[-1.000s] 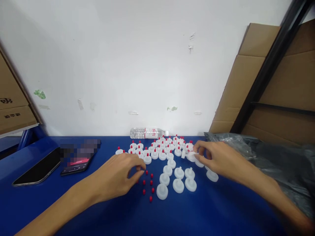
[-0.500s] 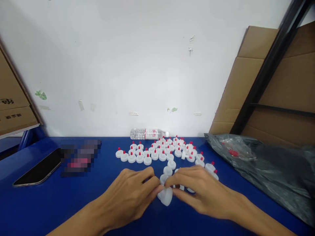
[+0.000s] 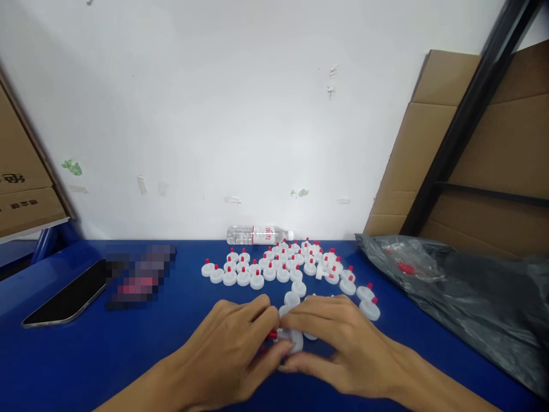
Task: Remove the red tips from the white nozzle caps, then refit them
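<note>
Landmark: the clear plastic bottle with a white-and-red label (image 3: 261, 235), lying on its side at the foot of the white wall (image 3: 257, 114). Directly in front of the bottle, on the wearer's side and well apart from it, both hands meet over the blue tabletop (image 3: 163, 337). The right hand (image 3: 347, 343) is closed, thumb below and fingers above, on a round, translucent white plastic cap (image 3: 297, 339), tilted so that its spout points left. The left hand (image 3: 234, 349) has thumb and bent forefinger drawn together about a small red plastic tip (image 3: 273, 335) at the spout's end; the fingers cover much of the joint, so whether the tip is fully seated cannot be determined.

Between bottle and hands stand many white caps with red tips (image 3: 257, 280), spreading to either side; one lies tipped over. Untipped white caps (image 3: 299, 288) run in a line toward the hands. Left of the bottle lies a black flat phone (image 3: 66, 292); to its right, a dark grey plastic bag (image 3: 463, 303).
</note>
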### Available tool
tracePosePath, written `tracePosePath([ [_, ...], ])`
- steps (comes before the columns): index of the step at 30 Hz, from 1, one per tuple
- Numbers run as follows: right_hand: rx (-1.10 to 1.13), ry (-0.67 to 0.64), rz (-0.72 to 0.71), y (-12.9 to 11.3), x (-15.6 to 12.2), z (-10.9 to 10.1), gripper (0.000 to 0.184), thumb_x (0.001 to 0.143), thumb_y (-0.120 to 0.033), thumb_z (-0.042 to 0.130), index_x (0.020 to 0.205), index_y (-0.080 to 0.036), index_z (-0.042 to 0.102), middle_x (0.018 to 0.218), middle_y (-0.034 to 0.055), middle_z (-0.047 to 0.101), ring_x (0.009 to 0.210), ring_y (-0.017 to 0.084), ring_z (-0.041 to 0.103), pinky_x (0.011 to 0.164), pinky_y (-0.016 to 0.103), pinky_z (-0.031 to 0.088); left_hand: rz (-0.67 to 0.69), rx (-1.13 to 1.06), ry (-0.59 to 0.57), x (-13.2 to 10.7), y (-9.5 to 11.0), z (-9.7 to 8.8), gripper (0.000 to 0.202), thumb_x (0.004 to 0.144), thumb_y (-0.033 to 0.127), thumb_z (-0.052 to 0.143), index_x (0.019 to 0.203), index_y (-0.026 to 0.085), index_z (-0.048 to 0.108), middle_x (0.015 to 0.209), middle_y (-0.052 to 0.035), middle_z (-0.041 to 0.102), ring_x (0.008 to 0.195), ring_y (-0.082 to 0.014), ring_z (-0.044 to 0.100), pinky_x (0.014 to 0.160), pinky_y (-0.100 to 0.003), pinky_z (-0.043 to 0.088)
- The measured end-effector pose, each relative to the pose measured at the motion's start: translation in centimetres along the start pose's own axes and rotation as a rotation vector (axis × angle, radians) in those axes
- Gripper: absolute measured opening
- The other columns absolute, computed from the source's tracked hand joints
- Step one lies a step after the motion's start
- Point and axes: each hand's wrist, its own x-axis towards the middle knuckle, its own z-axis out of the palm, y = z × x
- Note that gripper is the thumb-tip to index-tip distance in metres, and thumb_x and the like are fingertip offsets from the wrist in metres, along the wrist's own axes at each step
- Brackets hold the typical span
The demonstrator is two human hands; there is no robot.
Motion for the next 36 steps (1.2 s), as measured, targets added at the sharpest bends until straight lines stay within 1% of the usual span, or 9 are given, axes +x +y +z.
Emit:
tracePosePath([
  [4,-0.078,-0.010,-0.106,0.3,0.0,-0.3,0.020,0.097,-0.038,0.064,0.108,-0.021,0.068,0.099,0.0018,0.076,0.078,0.016,0.068,0.067,0.027,0.050,0.021,-0.136,-0.087,0.0,0.3,-0.6,0.021,0.105,0.022,0.032,0.089,0.022,0.045,0.080,0.0008,0.057,0.058,-0.0148,0.049,0.052,-0.030,0.029],
  [8,-0.238,0.119,-0.160,2.2,-0.2,-1.3,0.022,0.099,-0.024,0.061,0.120,-0.021,0.065,0.117,0.0050,0.074,0.091,0.018,0.071,0.079,0.030,0.053,-0.221,-0.349,-0.051,0.4,-1.1,-1.4,0.038,0.108,0.026,0.024,0.073,0.021,0.036,0.067,0.0040,0.047,0.057,-0.0130,0.043,0.057,-0.028,0.031],
  [10,-0.246,0.211,-0.062,3.6,-0.4,-2.1,0.023,0.098,-0.024,0.062,0.121,-0.023,0.065,0.116,0.0031,0.075,0.101,0.019,0.071,0.090,0.031,0.052,-0.368,-0.308,-0.059,0.7,-2.5,-1.7,0.042,0.109,0.035,0.024,0.070,0.021,0.029,0.063,0.0044,0.041,0.056,-0.0136,0.037,0.057,-0.029,0.028],
  [13,-0.282,0.305,0.204,5.5,-0.5,-3.3,0.017,0.098,-0.028,0.061,0.114,-0.027,0.066,0.112,0.0008,0.075,0.096,0.019,0.071,0.082,0.030,0.054,-0.488,-0.164,-0.173,0.9,-4.6,-1.9,0.040,0.107,0.039,0.025,0.073,0.022,0.035,0.066,0.0033,0.046,0.059,-0.0156,0.038,0.059,-0.030,0.026],
  [17,-0.348,0.237,0.457,6.5,-0.6,-3.9,0.016,0.096,-0.038,0.060,0.105,-0.028,0.067,0.101,0.0017,0.074,0.086,0.022,0.070,0.074,0.034,0.053,-0.585,-0.116,-0.252,0.8,-5.7,-2.0,0.034,0.105,0.037,0.031,0.077,0.022,0.044,0.071,0.0015,0.056,0.063,-0.0181,0.048,0.059,-0.029,0.028],
  [21,-0.336,0.110,0.484,6.7,-0.5,-3.5,0.015,0.095,-0.037,0.059,0.099,-0.026,0.069,0.105,0.0047,0.071,0.096,0.025,0.067,0.080,0.036,0.051,-0.598,-0.229,-0.230,1.0,-5.9,-2.2,0.027,0.101,0.034,0.041,0.085,0.023,0.059,0.078,0.0022,0.066,0.067,-0.0173,0.058,0.063,-0.028,0.036],
  [27,-0.308,-0.069,0.611,6.9,-0.3,-3.0,0.015,0.093,-0.028,0.058,0.088,-0.024,0.072,0.088,0.0042,0.072,0.087,0.023,0.067,0.073,0.032,0.047,-0.586,-0.223,-0.292,1.1,-6.4,-2.2,0.017,0.095,0.031,0.055,0.096,0.027,0.072,0.087,0.0029,0.075,0.071,-0.0173,0.065,0.066,-0.027,0.041],
  [32,-0.275,-0.131,0.641,7.0,-0.4,-3.0,0.021,0.093,-0.031,0.057,0.083,-0.024,0.074,0.083,0.0039,0.075,0.079,0.023,0.069,0.067,0.029,0.044,-0.549,-0.114,-0.378,0.7,-6.8,-1.8,0.015,0.092,0.028,0.060,0.090,0.027,0.075,0.089,0.0010,0.076,0.080,-0.0212,0.067,0.068,-0.029,0.041],
  [36,-0.285,-0.095,0.625,6.9,-0.2,-3.4,0.028,0.096,-0.038,0.052,0.086,-0.024,0.075,0.083,0.0041,0.077,0.076,0.022,0.070,0.065,0.029,0.043,-0.502,-0.099,-0.425,0.4,-7.1,-1.4,0.016,0.092,0.025,0.061,0.094,0.027,0.077,0.097,-0.0001,0.076,0.090,-0.0228,0.068,0.074,-0.030,0.043],
])
